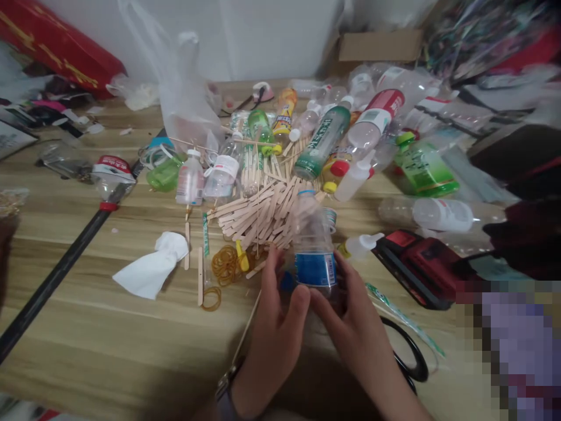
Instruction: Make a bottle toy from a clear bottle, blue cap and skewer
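Observation:
A clear plastic bottle with a blue label (312,270) stands upright between my two hands, near the front middle of the table. My left hand (280,316) is curved round its left side, the thumb on the lower part. On the right side my right hand (355,310) wraps the bottle, its thumb close to the other thumb. The bottle's base is blurred and partly hidden by the hands. Just behind it lies a heap of wooden sticks (258,213). Rubber bands (227,265) and a yellow-capped tube (242,256) lie left of my left hand.
Many plastic bottles, including a green one (324,140), crowd the back. A red and black battery pack (416,269) and black scissors handles (407,354) lie right. A white tissue (153,266) and a dark pole with a bottle top (65,269) are left.

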Action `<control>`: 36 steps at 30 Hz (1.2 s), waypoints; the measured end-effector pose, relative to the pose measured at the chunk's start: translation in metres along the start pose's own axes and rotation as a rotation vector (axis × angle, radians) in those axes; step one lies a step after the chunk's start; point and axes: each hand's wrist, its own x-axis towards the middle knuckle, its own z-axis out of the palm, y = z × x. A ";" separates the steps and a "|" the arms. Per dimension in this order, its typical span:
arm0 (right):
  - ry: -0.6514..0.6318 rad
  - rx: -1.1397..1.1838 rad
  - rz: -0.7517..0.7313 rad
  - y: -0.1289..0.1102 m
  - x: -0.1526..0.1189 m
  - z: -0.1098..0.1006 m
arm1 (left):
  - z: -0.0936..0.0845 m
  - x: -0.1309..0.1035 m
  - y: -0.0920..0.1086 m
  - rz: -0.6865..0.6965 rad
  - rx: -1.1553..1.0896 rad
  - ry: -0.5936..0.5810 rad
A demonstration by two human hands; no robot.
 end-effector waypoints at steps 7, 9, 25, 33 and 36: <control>0.061 -0.296 -0.267 0.008 -0.004 -0.002 | -0.008 -0.002 -0.002 0.148 0.264 -0.032; 0.073 -0.328 -0.301 0.006 -0.004 -0.004 | -0.013 0.003 0.001 0.300 0.532 0.051; 0.057 -0.397 -0.323 0.004 -0.004 -0.007 | -0.019 0.013 0.012 0.348 1.307 -0.068; 0.042 -0.401 -0.308 0.005 -0.003 -0.007 | -0.019 0.015 0.009 0.417 1.318 -0.167; 0.023 -0.411 -0.307 0.007 -0.003 -0.010 | -0.019 0.015 0.007 0.421 1.342 -0.149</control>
